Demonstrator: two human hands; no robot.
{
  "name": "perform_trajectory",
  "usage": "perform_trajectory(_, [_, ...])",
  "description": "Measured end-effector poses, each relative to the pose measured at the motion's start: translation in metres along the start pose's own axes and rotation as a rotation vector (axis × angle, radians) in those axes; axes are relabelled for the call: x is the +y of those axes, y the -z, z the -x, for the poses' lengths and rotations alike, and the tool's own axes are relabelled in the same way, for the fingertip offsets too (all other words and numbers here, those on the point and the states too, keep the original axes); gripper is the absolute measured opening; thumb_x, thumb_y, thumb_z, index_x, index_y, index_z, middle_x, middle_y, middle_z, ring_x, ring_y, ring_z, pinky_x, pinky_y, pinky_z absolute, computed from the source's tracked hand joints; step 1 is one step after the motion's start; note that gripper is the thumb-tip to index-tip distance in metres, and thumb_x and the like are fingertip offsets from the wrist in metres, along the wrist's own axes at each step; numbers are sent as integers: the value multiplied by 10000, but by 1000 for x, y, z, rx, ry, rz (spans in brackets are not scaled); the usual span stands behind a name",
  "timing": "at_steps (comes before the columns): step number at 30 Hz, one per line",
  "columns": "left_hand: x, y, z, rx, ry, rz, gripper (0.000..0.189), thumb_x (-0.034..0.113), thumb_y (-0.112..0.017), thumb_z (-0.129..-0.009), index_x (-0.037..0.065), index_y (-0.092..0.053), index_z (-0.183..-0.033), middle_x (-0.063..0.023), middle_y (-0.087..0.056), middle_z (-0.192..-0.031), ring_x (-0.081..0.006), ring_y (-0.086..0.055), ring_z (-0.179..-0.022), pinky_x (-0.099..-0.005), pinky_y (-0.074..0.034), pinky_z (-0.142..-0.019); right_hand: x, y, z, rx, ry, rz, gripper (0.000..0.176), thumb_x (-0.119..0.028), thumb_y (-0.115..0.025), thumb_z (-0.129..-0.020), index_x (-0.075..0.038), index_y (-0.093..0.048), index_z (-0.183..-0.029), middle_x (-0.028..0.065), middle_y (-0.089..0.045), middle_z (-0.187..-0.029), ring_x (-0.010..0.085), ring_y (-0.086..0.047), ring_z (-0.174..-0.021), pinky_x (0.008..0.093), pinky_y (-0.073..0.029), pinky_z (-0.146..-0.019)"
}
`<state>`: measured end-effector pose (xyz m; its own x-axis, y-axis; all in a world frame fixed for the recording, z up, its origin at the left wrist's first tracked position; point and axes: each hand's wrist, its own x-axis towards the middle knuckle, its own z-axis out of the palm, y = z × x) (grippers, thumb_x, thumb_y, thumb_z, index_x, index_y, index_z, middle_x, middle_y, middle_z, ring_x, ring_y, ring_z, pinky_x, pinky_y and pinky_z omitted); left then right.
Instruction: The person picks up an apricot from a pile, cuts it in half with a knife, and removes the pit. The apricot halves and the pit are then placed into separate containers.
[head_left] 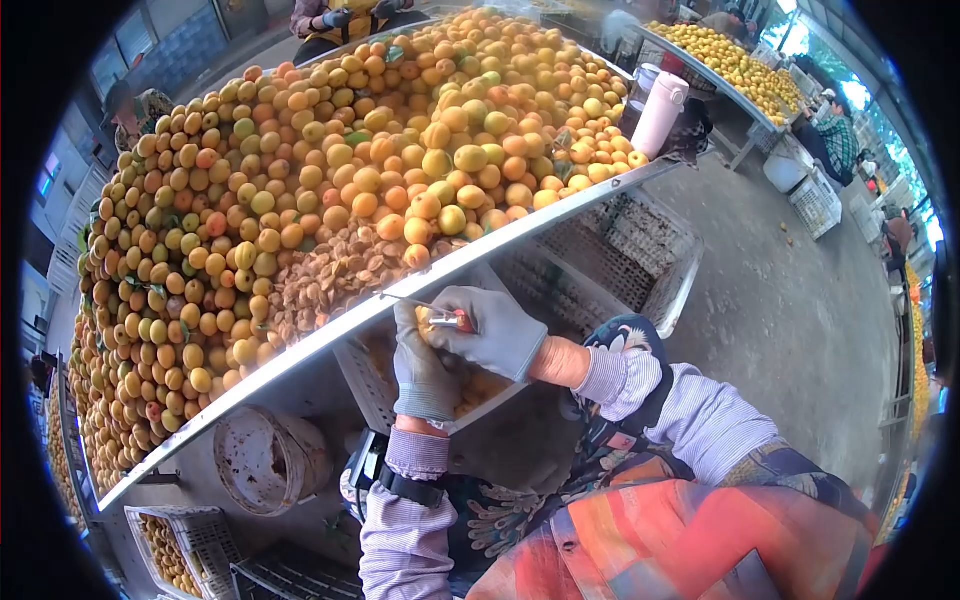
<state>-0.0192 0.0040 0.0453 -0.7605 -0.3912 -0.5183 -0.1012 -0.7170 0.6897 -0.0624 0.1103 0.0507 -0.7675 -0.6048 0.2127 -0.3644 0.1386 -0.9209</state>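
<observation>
Both gloved hands meet just below the metal edge of a table heaped with apricots (330, 180). My left hand (424, 372) is closed round an apricot (430, 322), which is partly hidden by the fingers. In my right hand (492, 330) is a small knife with a red handle (463, 321); its thin blade points left toward the table edge, over the left fingers. Brown pits (340, 272) lie in a pile on the table just beyond the hands. Beneath the hands stands a crate (372, 395) with apricot pieces inside.
A stained white bucket (305, 455) stands under the table at the left. Crates (672, 290) sit under it at the right. A pink bottle (660, 115) stands on the table's right end. Across the table is a person (345, 20); others work at further tables.
</observation>
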Motion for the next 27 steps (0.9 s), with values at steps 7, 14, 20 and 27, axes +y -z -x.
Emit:
perform_trajectory(7, [-21,33,-50,-296,-561,-633,453,467,-502,-942,26,-604,-955,-15,-589,-743,-117,-551,-622,-264,-472,-590,7,9,-35,252,-30,-158,196,-182,-653,-905,-42,-579,-1021,-32,-571,-852,15,-514,-756,182,-451,-685])
perform_trajectory(14, [-7,35,-29,-216,-733,-1083,372,352,-626,-866,113,-628,-1151,-143,-610,-1106,-298,-609,-1018,-382,-484,-874,-10,21,-92,164,-65,-465,353,-167,-678,-872,-33,-561,-1177,-18,-567,-849,36,-499,-682,194,-423,-561])
perform_trajectory(20, [9,34,-32,-151,-1159,-1239,342,198,-660,-848,66,-616,-1161,-128,-623,-1079,-258,-642,-930,-345,-508,-837,-3,47,-61,374,-285,-757,168,-206,-657,-899,-81,-600,-995,-34,-559,-688,32,-414,-419,185,-307,-340])
perform_trajectory(27, [37,4,-53,-30,-1166,-1197,375,158,-669,-822,55,-599,-1175,-144,-614,-1095,-304,-593,-996,-385,-490,-853,29,64,-42,385,-363,-992,141,-204,-631,-909,-92,-600,-990,-32,-528,-693,31,-413,-456,190,-322,-398])
